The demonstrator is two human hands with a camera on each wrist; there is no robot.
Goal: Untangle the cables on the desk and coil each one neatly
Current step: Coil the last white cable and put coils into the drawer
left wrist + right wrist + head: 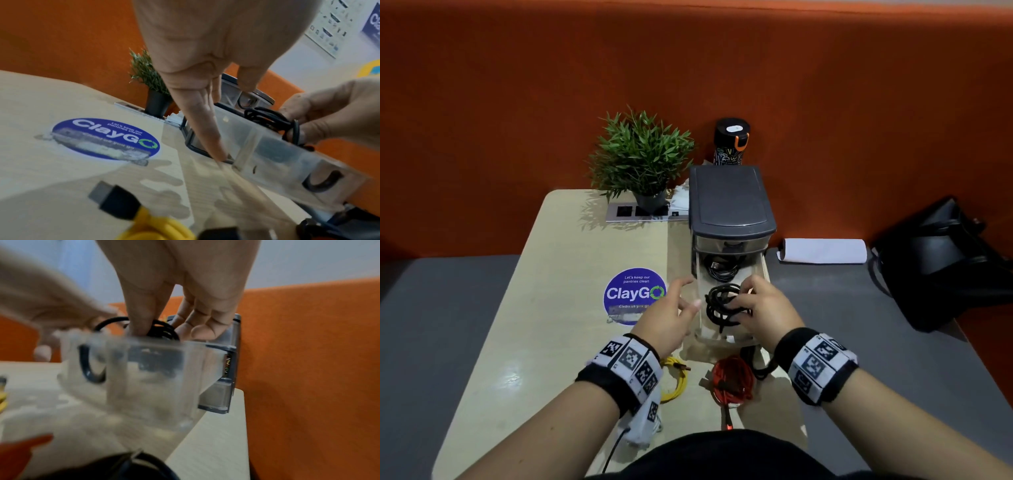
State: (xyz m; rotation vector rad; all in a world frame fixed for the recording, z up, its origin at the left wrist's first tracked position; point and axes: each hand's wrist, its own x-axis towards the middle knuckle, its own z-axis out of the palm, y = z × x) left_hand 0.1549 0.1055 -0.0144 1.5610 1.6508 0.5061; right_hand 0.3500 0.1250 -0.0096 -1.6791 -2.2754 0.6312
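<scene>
A coiled black cable [722,306] [267,119] [162,330] lies in the front compartment of a clear drawer [722,337] [277,155] [156,369] pulled out of a grey desk organiser [731,202]. My right hand [748,303] [320,120] [160,331] reaches into the drawer and pinches this coil between thumb and fingers. Beside the drawer's left wall my left hand [683,301] [218,146] holds nothing, its fingers straight and one fingertip at the drawer's side. A second black cable [720,269] sits in the rear compartment. On the desk near me lie a yellow cable [674,380] [162,227] and a red cable [732,382].
A potted plant [640,154], a socket strip [643,211] and a dark tumbler [731,142] stand at the desk's far end. A round blue sticker [635,294] marks the desk top. On the grey bench to the right lie a white folded cloth [823,250] and a black bag [945,260].
</scene>
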